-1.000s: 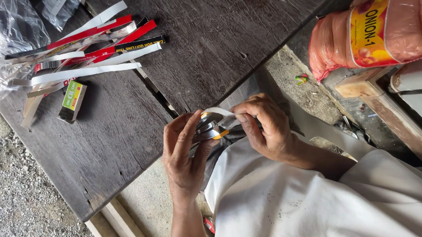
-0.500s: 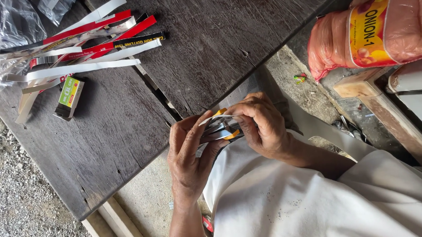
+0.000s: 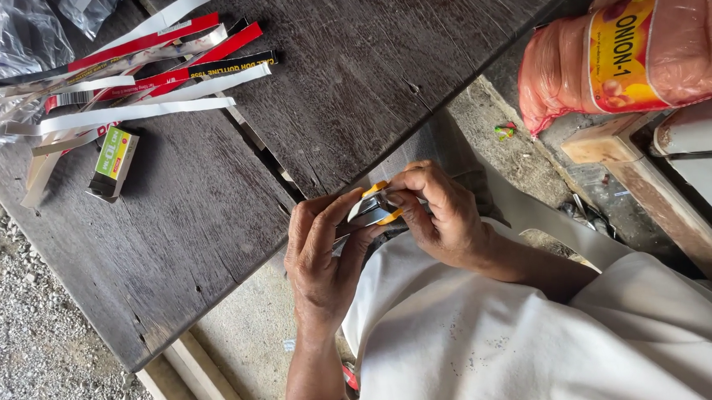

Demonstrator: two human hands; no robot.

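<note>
Beside the wooden table (image 3: 209,225) — strips (image 3: 126,82); both hands (image 3: 374,232) grip a folded strip (image 3: 373,209).

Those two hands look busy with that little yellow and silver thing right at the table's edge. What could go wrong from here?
The small yellow and silver object, possibly a cutter, is pinched between the left hand and right hand; if it has a blade, a fingertip could get nicked. It is held just off the edge of the wooden table, so a slip might drop it into the lap or onto the ground. The loose paper strips could blow or slide off.
</note>
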